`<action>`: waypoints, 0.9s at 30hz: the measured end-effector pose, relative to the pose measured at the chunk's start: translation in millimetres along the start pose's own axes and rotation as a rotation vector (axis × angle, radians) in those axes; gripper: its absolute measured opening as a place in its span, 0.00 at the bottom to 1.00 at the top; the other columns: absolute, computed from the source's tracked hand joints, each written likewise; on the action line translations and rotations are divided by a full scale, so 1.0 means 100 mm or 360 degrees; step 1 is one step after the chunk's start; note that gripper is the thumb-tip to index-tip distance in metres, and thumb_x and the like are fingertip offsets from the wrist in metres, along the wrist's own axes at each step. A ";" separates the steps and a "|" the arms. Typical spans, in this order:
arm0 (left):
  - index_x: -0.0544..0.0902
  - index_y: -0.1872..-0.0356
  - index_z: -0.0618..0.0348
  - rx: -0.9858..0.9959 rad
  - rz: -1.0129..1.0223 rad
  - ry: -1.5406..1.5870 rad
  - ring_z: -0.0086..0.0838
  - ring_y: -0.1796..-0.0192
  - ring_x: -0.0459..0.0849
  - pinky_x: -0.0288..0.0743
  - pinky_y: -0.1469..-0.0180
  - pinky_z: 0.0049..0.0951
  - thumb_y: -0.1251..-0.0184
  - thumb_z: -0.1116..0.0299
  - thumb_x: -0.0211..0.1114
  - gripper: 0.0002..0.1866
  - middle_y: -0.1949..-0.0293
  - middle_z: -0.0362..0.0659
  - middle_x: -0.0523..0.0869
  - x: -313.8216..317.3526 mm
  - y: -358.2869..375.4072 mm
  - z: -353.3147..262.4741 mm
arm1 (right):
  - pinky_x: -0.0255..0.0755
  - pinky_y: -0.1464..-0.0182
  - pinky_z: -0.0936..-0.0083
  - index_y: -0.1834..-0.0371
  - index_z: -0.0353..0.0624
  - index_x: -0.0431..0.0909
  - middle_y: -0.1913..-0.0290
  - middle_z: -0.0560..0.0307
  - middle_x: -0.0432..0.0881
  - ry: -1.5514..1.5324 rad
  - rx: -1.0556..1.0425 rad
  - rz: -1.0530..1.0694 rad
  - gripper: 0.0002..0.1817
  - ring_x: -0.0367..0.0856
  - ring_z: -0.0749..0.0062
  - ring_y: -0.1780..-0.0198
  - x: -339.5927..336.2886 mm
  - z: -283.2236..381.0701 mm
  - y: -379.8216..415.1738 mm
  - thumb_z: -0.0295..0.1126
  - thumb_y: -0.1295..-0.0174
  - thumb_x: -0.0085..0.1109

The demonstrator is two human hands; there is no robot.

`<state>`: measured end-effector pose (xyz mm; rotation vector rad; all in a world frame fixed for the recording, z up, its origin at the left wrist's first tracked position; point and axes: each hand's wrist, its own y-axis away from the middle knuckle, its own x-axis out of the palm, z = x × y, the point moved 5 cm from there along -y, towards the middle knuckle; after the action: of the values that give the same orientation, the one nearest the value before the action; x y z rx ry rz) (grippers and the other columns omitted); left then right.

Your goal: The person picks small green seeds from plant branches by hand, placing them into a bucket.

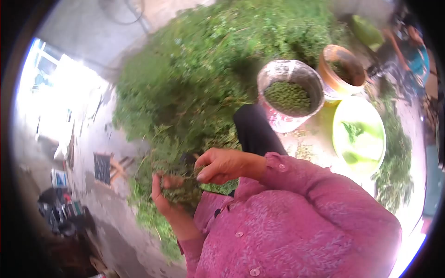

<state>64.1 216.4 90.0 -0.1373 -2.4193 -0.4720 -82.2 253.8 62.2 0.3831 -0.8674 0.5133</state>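
Note:
In the head view a large heap of leafy green plants [185, 69] fills the upper middle. My right hand [215, 165] is curled, thumb and fingers pinched at a thin green sprig [185, 175]. Beside it on the left, my left hand [163, 191] is raised with its fingers curved around the same greenery; their grip is partly hidden by leaves and blur. Beyond my knee stands a whitish bucket [283, 121] holding small green pods [287, 97].
An orange-brown bucket [328, 78] and a bright green tub [359, 157] stand at the right. Another person [419, 65] is at the far upper right. More plants [394, 157] lie on the right. A small wooden stool [104, 169] and a dark bag [60, 213] are at the left.

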 end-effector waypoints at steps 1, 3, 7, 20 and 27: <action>0.74 0.70 0.53 0.0106 -0.0077 -0.0091 0.21 0.78 0.69 0.66 0.73 0.25 0.34 0.60 0.54 0.10 0.82 0.31 0.70 0.03 0.01 -0.01 | 0.50 0.86 0.86 0.70 0.39 0.75 0.79 0.64 0.73 0.0010 -0.0029 0.0059 0.07 0.61 0.88 0.85 0.01 0.04 0.05 0.29 0.48 0.61; 0.75 0.69 0.52 0.0205 -0.0146 -0.0182 0.21 0.78 0.70 0.67 0.74 0.25 0.33 0.60 0.54 0.09 0.82 0.31 0.71 -0.10 -0.03 -0.06 | 0.51 0.86 0.86 0.69 0.39 0.76 0.79 0.63 0.73 0.0107 -0.0066 -0.0057 0.07 0.62 0.87 0.85 -0.08 0.18 0.27 0.29 0.49 0.61; 0.76 0.66 0.52 0.0307 -0.0058 0.0033 0.21 0.77 0.73 0.71 0.73 0.24 0.32 0.60 0.52 0.09 0.79 0.33 0.75 -0.42 -0.29 -0.35 | 0.59 0.85 0.86 0.68 0.42 0.78 0.80 0.64 0.75 0.0200 -0.0706 -0.0988 0.06 0.67 0.85 0.83 -0.55 0.74 0.97 0.26 0.50 0.61; 0.75 0.55 0.61 0.0237 -0.0080 0.0250 0.35 0.60 0.79 0.75 0.57 0.39 0.31 0.54 0.48 0.20 0.62 0.44 0.80 0.01 -0.23 -0.18 | 0.72 0.57 0.76 0.54 0.36 0.77 0.64 0.51 0.81 0.1728 -0.0626 -0.2394 0.21 0.79 0.68 0.62 -2.20 1.02 2.00 0.37 0.48 0.61; 0.75 0.55 0.61 0.0103 0.0040 0.0392 0.35 0.58 0.79 0.74 0.54 0.37 0.31 0.58 0.49 0.16 0.62 0.45 0.81 -0.06 -0.25 -0.07 | 0.72 0.59 0.84 0.58 0.37 0.79 0.65 0.59 0.81 0.1113 -0.0898 -0.1151 0.11 0.77 0.80 0.64 -0.67 0.94 0.77 0.28 0.44 0.59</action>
<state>67.2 190.6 83.4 -0.0765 -2.1859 -0.3752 -220.9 250.2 73.0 -0.0312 -0.1311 -0.2776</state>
